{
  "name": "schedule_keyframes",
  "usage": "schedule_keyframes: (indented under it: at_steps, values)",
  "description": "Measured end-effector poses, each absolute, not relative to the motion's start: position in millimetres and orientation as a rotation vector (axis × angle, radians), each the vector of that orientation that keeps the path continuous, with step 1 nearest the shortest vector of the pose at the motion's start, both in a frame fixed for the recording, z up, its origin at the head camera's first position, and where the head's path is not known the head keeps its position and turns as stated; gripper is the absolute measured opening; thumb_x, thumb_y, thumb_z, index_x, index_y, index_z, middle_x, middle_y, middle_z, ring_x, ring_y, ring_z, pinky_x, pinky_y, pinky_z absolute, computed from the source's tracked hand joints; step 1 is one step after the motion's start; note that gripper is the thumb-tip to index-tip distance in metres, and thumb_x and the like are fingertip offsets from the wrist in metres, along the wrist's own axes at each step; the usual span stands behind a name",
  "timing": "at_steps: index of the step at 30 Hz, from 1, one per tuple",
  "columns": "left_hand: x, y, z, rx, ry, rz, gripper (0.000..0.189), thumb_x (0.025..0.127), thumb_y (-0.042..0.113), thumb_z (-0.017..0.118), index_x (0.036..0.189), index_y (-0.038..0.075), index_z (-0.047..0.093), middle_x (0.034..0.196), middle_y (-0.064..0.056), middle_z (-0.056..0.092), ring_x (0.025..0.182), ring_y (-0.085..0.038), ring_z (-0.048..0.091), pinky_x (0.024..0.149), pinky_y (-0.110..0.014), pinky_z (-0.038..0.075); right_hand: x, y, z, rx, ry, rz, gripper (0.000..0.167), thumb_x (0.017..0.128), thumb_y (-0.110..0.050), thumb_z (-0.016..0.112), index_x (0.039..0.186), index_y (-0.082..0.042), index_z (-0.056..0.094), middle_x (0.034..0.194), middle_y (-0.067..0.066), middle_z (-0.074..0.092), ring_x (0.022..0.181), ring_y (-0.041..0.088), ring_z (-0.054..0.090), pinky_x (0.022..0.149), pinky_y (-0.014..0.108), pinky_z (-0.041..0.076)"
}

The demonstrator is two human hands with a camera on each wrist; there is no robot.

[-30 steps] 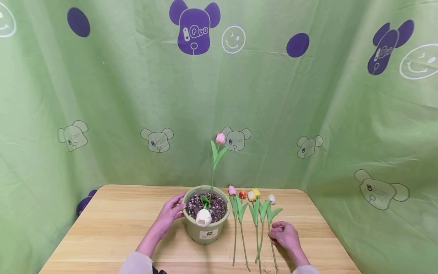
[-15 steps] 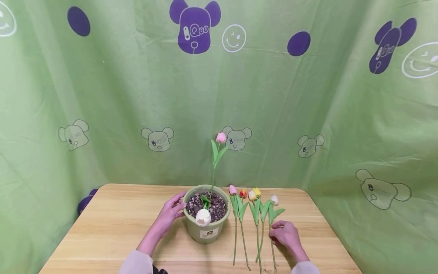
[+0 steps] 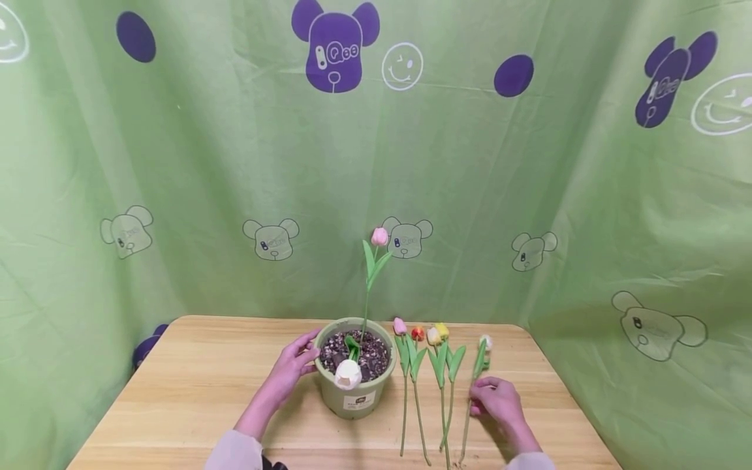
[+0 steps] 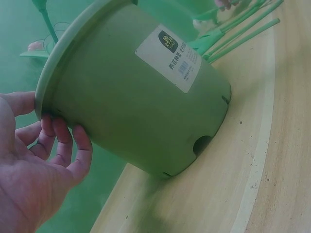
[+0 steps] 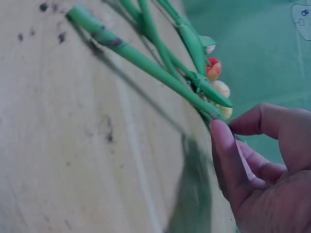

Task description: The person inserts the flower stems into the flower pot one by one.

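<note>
My left hand holds the rim of a green flowerpot at its left side; in the left wrist view the curled fingertips press just under the rim. Dark soil fills the pot. A pink tulip stands upright in it, and another white tulip leans toward me. On the right, my right hand pinches the green stem of a white artificial tulip between thumb and fingers. In the right wrist view, the cut end of that stem points away from the hand, close over the table.
Several tulips lie side by side between pot and right hand: a pink one, a red-orange one, a cream one and a yellow one. Dark crumbs dot the wooden table. A green printed curtain surrounds it.
The right hand has shifted slightly right with the white tulip, whose head swung right and stem end swung left, away from the other tulips. The left hand and pot have stayed put.
</note>
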State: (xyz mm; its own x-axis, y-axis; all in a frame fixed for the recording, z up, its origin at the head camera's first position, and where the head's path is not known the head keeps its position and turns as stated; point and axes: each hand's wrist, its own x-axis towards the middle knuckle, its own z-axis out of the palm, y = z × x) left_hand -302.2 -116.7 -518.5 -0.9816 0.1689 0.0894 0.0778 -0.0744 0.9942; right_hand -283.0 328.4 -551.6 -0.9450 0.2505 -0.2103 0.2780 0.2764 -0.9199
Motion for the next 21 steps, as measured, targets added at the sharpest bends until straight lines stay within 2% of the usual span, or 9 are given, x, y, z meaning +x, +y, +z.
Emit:
schedule_keyframes:
  at_steps: [9, 17, 21]
  values:
    - [-302.0, -117.8, -517.9, 0.285, 2.085, 2.235, 0.056, 0.102, 0.013, 0.057, 0.154, -0.001, 0.042, 0.119, -0.015, 0.049, 0.108, -0.022, 0.06, 0.097, -0.041, 0.059, -282.3, 327.6, -540.2, 0.495, 2.551, -1.84, 0.046, 0.087, 0.001, 0.068, 0.13, 0.013, 0.057, 0.089, 0.02, 0.072, 0.067, 0.018, 0.069, 0.061, 0.03, 0.064]
    - [-301.3, -117.7, -517.9, 0.284, 2.088, 2.222, 0.056, 0.103, 0.014, 0.057, 0.155, 0.0, 0.041, 0.123, -0.018, 0.049, 0.111, -0.023, 0.061, 0.099, -0.04, 0.059, -281.3, 323.7, -531.7, 0.496, 2.549, -1.88, 0.044, 0.091, -0.001, 0.068, 0.133, 0.01, 0.057, 0.098, 0.025, 0.072, 0.073, 0.019, 0.071, 0.068, 0.031, 0.065]
    - [-301.0, -117.4, -516.6, 0.282, 2.094, 2.22, 0.056, 0.103, 0.013, 0.056, 0.155, 0.001, 0.041, 0.123, -0.019, 0.049, 0.11, -0.023, 0.061, 0.098, -0.04, 0.059, -280.6, 321.1, -525.6, 0.494, 2.546, -1.922, 0.044, 0.091, 0.0, 0.068, 0.133, 0.008, 0.057, 0.099, 0.023, 0.074, 0.075, 0.021, 0.072, 0.07, 0.032, 0.066]
